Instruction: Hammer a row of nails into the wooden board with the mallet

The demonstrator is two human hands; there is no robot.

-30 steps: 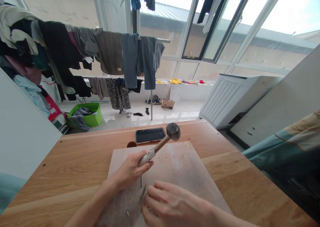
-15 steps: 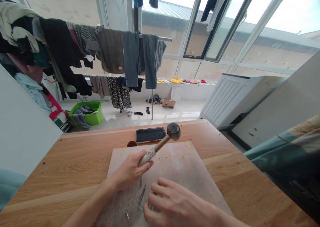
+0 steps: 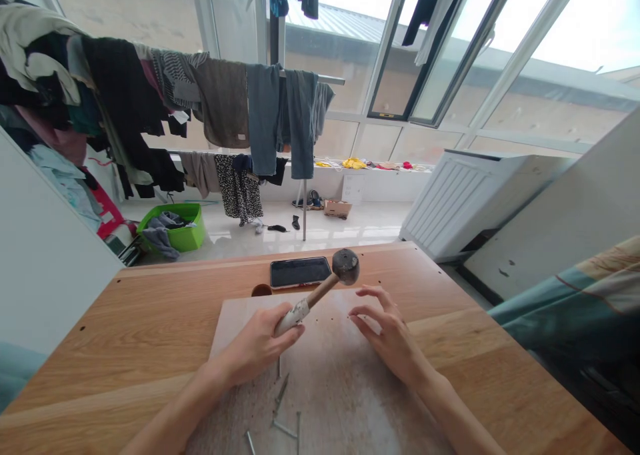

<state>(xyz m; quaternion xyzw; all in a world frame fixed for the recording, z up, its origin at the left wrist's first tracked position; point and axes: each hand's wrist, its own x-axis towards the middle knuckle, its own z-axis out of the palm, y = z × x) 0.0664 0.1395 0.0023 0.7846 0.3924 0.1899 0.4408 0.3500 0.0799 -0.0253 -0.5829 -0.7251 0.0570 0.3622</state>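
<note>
My left hand (image 3: 267, 338) is wrapped round the pale, taped handle of a hammer (image 3: 345, 267) with a rounded dark head. The hammer slants up and away to the right, above a wooden board (image 3: 320, 375). My right hand (image 3: 393, 338) is over the board's far right part, thumb and forefinger tips close together near a row of small holes. Whatever those fingertips may hold is too small to make out. Several loose nails (image 3: 285, 429) lie on the near part of the board, below my left hand.
The board lies on a wooden table (image 3: 150, 315). A phone (image 3: 300, 271) and a small round brown object (image 3: 261, 289) are just beyond it. Farther off are a rack of hanging clothes (image 3: 263, 118), a green tub (image 3: 193, 231) and a white ribbed appliance (image 3: 445, 198).
My right hand has moved from the loose nails near me, forward and right to the board's far part. My left hand with the hammer has barely moved.
</note>
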